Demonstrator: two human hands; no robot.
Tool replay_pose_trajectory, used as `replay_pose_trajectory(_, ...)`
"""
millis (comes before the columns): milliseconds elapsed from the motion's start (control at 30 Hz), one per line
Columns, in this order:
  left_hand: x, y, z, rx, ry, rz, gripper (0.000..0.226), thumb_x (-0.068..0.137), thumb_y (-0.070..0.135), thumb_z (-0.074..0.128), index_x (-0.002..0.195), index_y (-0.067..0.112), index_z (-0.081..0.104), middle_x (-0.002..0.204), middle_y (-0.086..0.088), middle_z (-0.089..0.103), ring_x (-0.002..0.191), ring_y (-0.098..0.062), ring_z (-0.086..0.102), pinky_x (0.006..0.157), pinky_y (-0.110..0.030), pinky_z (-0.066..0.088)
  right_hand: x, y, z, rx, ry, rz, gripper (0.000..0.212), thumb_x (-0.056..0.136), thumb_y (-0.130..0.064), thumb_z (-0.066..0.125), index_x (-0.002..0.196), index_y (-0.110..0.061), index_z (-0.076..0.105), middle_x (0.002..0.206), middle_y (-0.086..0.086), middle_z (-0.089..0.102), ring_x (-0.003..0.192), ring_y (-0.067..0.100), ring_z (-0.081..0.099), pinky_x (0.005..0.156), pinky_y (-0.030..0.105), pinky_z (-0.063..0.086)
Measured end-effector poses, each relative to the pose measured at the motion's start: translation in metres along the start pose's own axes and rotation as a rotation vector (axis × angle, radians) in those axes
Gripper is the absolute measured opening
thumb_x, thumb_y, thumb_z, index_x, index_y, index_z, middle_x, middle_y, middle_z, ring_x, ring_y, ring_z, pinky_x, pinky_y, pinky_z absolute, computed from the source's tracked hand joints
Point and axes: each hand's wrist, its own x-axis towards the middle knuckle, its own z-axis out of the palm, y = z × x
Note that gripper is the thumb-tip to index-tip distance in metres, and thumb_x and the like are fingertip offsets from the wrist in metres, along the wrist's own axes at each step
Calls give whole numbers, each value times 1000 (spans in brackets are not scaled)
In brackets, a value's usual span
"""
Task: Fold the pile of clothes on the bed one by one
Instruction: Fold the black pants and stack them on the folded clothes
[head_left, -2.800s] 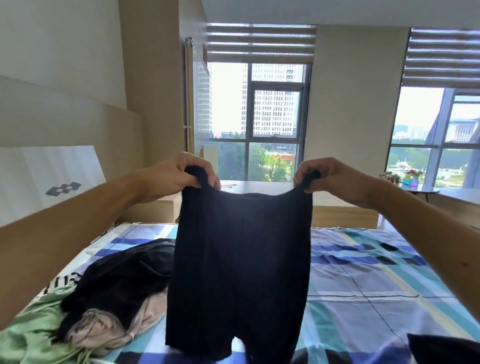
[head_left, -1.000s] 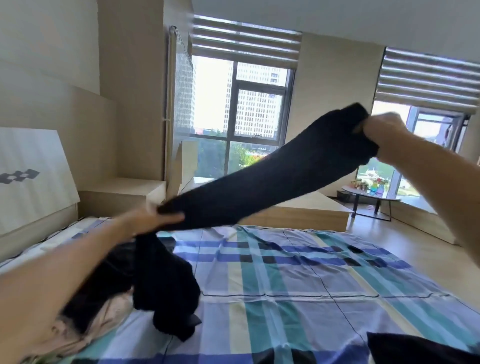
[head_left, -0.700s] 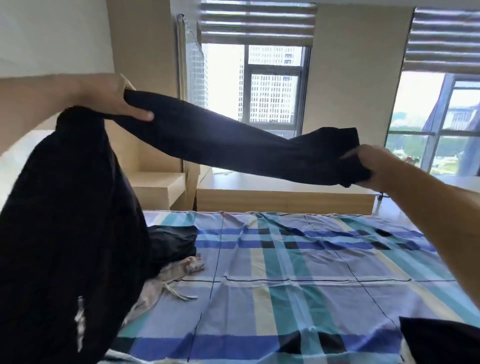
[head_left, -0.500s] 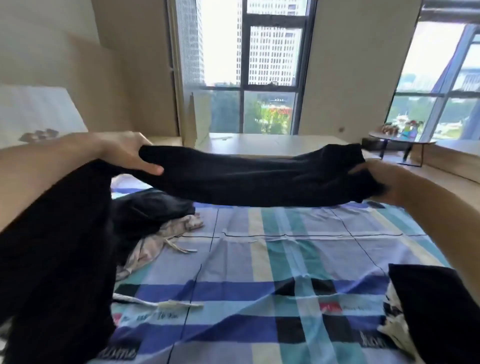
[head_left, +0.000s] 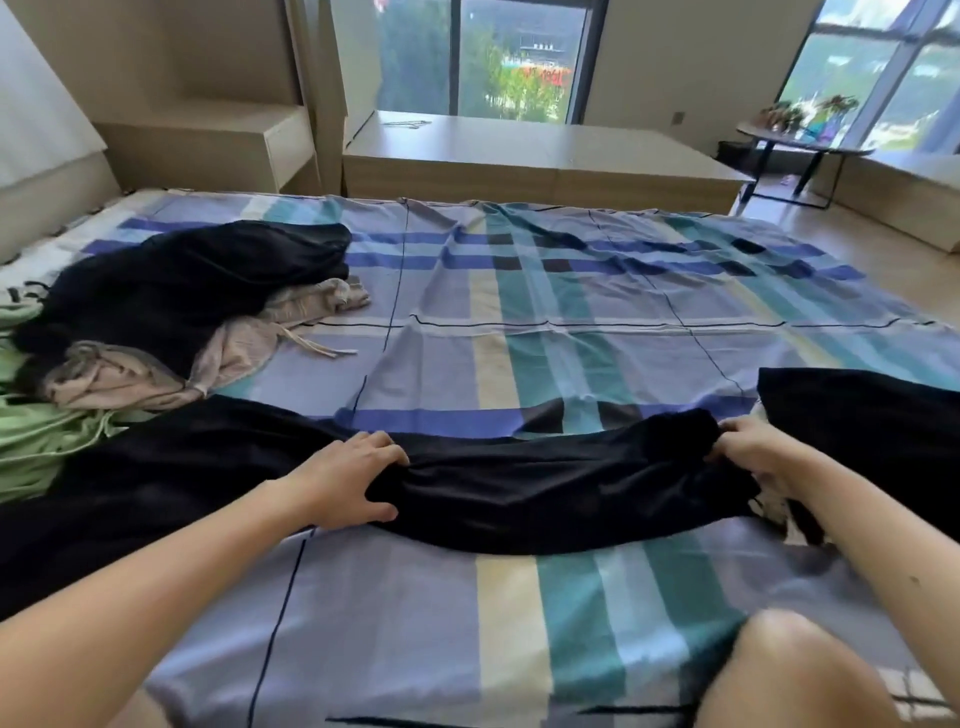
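A long black garment (head_left: 519, 483) lies stretched across the checked bedsheet (head_left: 545, 332) in front of me. My left hand (head_left: 348, 478) grips it near its middle, thumb under a fold and fingers on top. At the garment's right end my right hand (head_left: 753, 452) pinches the bunched cloth. The unfolded pile sits at the left: a black piece (head_left: 197, 280), a beige piece (head_left: 218, 353) with a drawstring, and a light green piece (head_left: 36, 436).
Another black cloth (head_left: 872, 431) lies at the bed's right edge. My knee (head_left: 800, 675) shows at the bottom right. Low wooden platforms (head_left: 519, 156) run behind the bed under the windows, and a small round table (head_left: 800, 145) stands at the far right.
The black garment was held stretched in the air between both hands; it has come down and now lies flat on the sheet, both hands still holding it.
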Motion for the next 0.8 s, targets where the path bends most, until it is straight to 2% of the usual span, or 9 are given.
replay_pose_trajectory(67,-2,-4,4,-7,6,8,67,82,54,68,142,32,45,137,10,44,128,-13,43,102,-34,42,3,-5,-11,-106,10,-25,15,81,-1,59,89,7,68,73,17,66,64,28,62,56,33,49)
replay_pose_trajectory(133,-5,-7,1,-39,28,14,67,84,54,67,143,31,45,137,10,44,128,-13,43,103,-33,42,3,-12,-15,-307,45,-39,31,75,-12,59,103,-2,68,92,18,70,81,32,66,70,37,54)
replay_pose_trajectory(200,-10,-10,-1,-121,33,6,65,87,53,67,143,30,45,138,11,43,129,-10,41,106,-32,40,-3,-21,-9,-560,103,-12,44,79,-15,60,123,-10,54,121,21,61,106,36,60,86,40,49)
replay_pose_trajectory(267,-16,-16,-2,-162,28,-7,63,88,52,67,143,29,46,139,10,43,130,-10,39,109,-32,39,-9,-32,8,-683,178,-78,58,80,-17,63,134,-15,40,134,21,51,122,38,52,96,45,46)
replay_pose_trajectory(400,-37,-45,-4,-113,82,-94,54,91,46,64,140,28,50,140,7,43,131,-15,39,108,-39,41,-24,-70,68,-480,156,-430,81,79,-25,75,148,-14,34,134,24,50,125,41,50,103,53,44)
replay_pose_trajectory(500,-60,-84,-12,-74,154,-274,52,93,37,65,141,27,49,140,4,43,133,-19,39,108,-44,40,-53,-112,119,-307,29,-629,71,81,-27,77,143,-18,44,130,15,54,123,34,54,104,48,43)
replay_pose_trajectory(600,-88,-133,-18,18,192,-526,63,87,30,69,144,25,42,142,-2,40,136,-26,37,107,-47,41,-78,-162,165,-179,-94,-823,50,83,-23,78,129,-17,59,119,5,59,113,22,60,97,35,45)
replay_pose_trajectory(700,-117,-175,-12,41,27,-795,77,80,40,76,145,22,39,142,-6,44,131,-30,46,102,-44,47,-99,-210,205,-109,-170,-955,31,87,-23,74,116,-19,66,109,-3,60,104,15,60,88,25,40)
replay_pose_trajectory(800,-131,-192,-2,12,-74,-852,61,79,45,79,131,23,56,127,-4,60,119,-28,58,97,-39,51,-112,-244,242,-135,-280,-1009,36,87,-33,74,119,-19,64,111,-5,60,102,13,57,89,27,42)
